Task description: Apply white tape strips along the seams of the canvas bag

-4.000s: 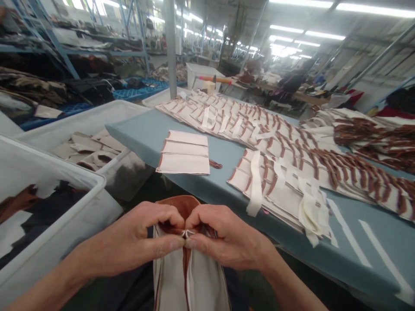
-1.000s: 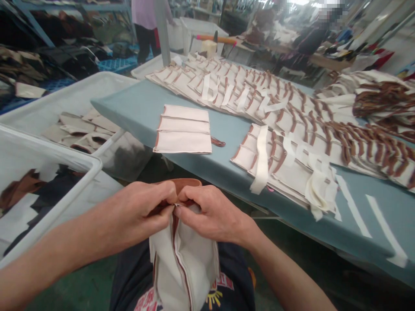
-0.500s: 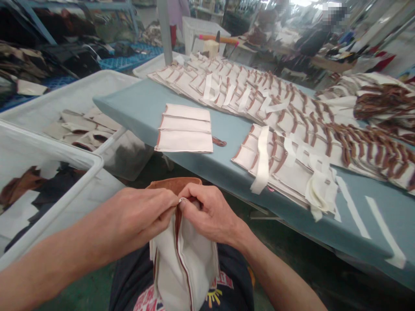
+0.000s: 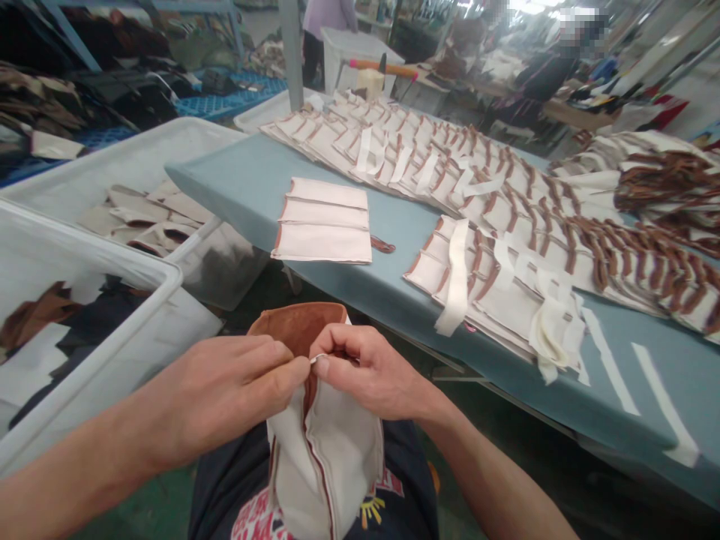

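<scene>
A sewn cream boot shaft [image 4: 343,450] with a brown suede-like inner side [image 4: 298,324] stands on my lap, its top mouth facing up. A dark seam runs down its middle. My left hand [image 4: 241,382] is closed at the top of this seam, thumb and fingertips pinched on the edge. On the other side of the seam, my right hand [image 4: 360,371] pinches the rim between thumb and bent forefinger. A small white strip end [image 4: 318,359] shows between the two thumbs. The fingers partly hide the rim.
On the blue-grey table [image 4: 225,180] lie a flat cream stack [image 4: 323,221], a brown cord [image 4: 383,244], long rows of cream pieces [image 4: 466,165] and white tape strips [image 4: 453,281]. White bins [image 4: 169,277] with scraps stand left. A person [image 4: 540,75] is at the back.
My left fingers have straightened somewhat and tilted over the seam. The shaft's mouth shows more brown inside, and the white strip end sticks out more. Both hands sit slightly lower.
</scene>
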`<state>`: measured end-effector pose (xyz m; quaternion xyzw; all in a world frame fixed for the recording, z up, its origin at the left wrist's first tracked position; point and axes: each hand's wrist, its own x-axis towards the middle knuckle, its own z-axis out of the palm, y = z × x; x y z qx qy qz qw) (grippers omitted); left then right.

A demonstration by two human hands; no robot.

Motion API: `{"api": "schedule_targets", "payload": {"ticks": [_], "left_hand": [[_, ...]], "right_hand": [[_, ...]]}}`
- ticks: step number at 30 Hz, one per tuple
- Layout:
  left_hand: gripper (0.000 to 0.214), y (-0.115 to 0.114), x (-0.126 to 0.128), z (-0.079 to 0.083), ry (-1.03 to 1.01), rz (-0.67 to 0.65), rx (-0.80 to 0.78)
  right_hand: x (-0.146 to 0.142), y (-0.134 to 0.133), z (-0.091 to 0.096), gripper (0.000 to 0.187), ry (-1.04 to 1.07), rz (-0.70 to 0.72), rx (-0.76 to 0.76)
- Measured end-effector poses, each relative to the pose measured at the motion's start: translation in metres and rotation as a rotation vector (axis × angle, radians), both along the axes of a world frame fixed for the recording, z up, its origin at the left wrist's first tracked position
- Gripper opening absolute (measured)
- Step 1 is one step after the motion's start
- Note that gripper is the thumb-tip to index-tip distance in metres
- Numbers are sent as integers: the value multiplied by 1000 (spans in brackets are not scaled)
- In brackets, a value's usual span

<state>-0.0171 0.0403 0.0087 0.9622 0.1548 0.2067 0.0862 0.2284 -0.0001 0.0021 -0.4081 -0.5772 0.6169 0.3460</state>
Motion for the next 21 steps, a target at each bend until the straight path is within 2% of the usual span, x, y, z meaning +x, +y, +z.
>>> {"api": "schedule_targets", "payload": {"ticks": [4, 9, 14, 18, 21], "left_hand": [[35, 0, 2, 5, 17, -91, 181], [30, 1, 2, 5, -8, -78, 210], [22, -5, 8, 2, -84, 3, 58], [18, -13, 12, 8, -196, 118, -64], [13, -14, 11, 14, -176, 199, -175]], "right_hand": [[2, 0, 5, 23, 114, 49, -126], [-1, 5, 4, 23, 153, 40, -178], [-1, 5, 10, 16, 123, 50, -148], [2, 1, 14, 10, 24, 8, -60], [2, -4, 12, 6, -60, -59, 20]]}}
